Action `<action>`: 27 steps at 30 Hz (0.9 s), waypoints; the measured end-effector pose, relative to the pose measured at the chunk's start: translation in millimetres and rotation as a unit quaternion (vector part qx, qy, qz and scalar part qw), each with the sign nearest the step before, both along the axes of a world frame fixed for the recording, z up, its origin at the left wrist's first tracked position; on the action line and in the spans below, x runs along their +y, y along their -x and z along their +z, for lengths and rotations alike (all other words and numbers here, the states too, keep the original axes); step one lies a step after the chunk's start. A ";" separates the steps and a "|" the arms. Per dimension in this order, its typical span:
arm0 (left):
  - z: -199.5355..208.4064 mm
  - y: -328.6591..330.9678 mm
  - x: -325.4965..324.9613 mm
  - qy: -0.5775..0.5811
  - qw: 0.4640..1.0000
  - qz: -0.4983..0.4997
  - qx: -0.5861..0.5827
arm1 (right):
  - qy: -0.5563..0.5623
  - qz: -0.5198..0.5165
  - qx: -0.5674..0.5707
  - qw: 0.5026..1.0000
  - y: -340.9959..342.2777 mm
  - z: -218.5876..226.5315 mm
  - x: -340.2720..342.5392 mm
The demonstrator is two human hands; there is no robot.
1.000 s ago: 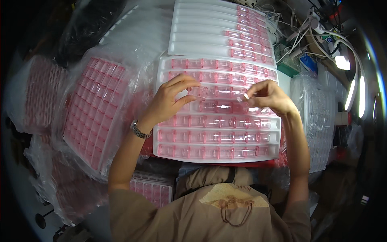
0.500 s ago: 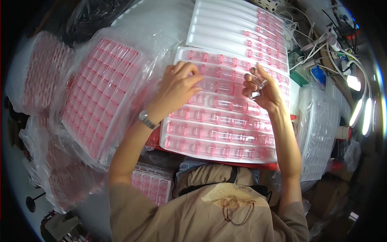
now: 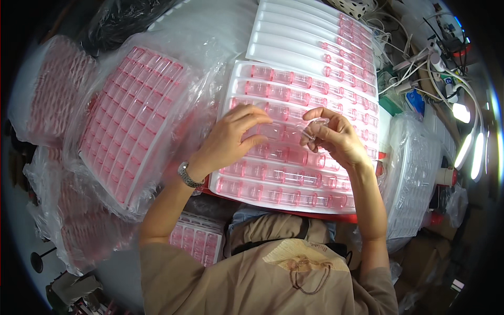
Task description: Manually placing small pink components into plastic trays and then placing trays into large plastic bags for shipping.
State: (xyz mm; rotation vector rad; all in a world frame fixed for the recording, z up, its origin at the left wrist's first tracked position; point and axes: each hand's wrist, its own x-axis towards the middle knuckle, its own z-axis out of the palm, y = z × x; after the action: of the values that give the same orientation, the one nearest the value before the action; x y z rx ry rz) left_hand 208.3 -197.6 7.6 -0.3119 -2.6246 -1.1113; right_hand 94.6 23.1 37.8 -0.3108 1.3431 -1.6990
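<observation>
A white grooved tray [image 3: 236, 105] lies in front of me, its rows filled with small clear pink plastic boxes [image 3: 286, 94]. My left hand [image 3: 231, 139] rests flat on the tray's middle rows, fingers spread over the boxes, a watch on the wrist. My right hand [image 3: 336, 134] hovers just above the tray and pinches a small clear plastic piece [image 3: 315, 125] between thumb and fingers. A second white tray [image 3: 294, 37] lies behind, only its right part filled with boxes.
Bagged stacks of pink boxes [image 3: 131, 115] lie to the left, more bags [image 3: 52, 89] farther left and below. A clear bagged tray stack [image 3: 415, 173] stands at the right. Cables and a power strip [image 3: 430, 58] crowd the far right. Lamp lights [image 3: 467, 147] glow there.
My right hand has come down and toward the left hand with the clear piece. The left hand has slid lower on the tray. The view has shifted.
</observation>
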 end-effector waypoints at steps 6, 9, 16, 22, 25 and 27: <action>9.8 -7.9 12.1 -0.211 0.972 -0.080 -0.073 | -0.058 0.066 0.195 0.977 -22.8 1.6 -22.8; 3.7 -10.0 9.3 -0.124 0.990 -0.048 -0.044 | -0.127 0.015 0.282 0.951 -22.3 -11.0 -23.1; -7.7 6.2 13.1 0.207 0.974 -0.005 0.093 | -0.038 -0.152 0.099 0.983 -6.8 -5.0 3.7; -5.0 -11.8 -29.9 0.152 0.988 0.034 0.019 | -0.011 -0.162 0.259 0.952 -27.5 -2.7 -3.8; -2.9 -17.2 -1.4 -0.032 0.995 0.099 -0.004 | -0.005 -0.191 0.282 0.940 -45.6 -0.6 -31.6; 1.7 -19.5 19.7 -0.096 0.990 0.093 -0.042 | -0.014 -0.207 0.343 0.916 -54.7 -3.2 -46.5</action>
State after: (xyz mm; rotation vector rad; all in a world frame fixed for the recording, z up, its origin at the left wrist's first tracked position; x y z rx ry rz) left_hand 227.8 -177.8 9.3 0.0198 -2.5275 -1.3242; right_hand 149.3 -23.4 34.6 -0.6915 2.0580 -2.0076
